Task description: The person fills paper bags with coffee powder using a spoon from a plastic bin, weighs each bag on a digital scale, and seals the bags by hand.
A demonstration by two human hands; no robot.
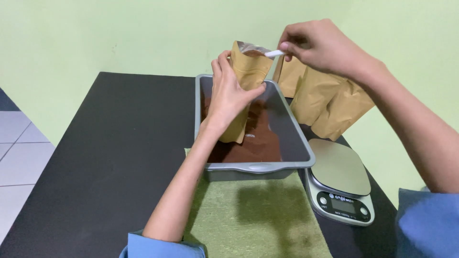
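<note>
A kraft-paper stand-up pouch [248,76] stands upright in the grey metal baking pan [260,167], its long axis running nearly vertical and its open, foil-lined mouth pointing up and slightly toward the wall. The left hand [229,95] wraps around the pouch from the left side, fingers curled across its front and thumb behind, clasping it firmly at mid-height; the pouch's lower end sits down in the pan over a layer of brown powder [258,138]. The left forearm rises from the lower edge of the view, angled up and to the right, with a blue sleeve at the elbow. The right hand [318,45] hovers just above and to the right of the pouch mouth, its fingertips pinched on the handle of a small white scoop [274,53], which lies roughly level with its bowl end pointing left into the opening. The right arm comes in from the lower right, bent at the wrist, also blue-sleeved. Behind the right hand, more kraft pouches [325,100] lean against the green wall. A digital kitchen scale [339,181] sits just right of the pan, on the black table [119,143], and a green mat [253,220] lies under the pan's near end.
</note>
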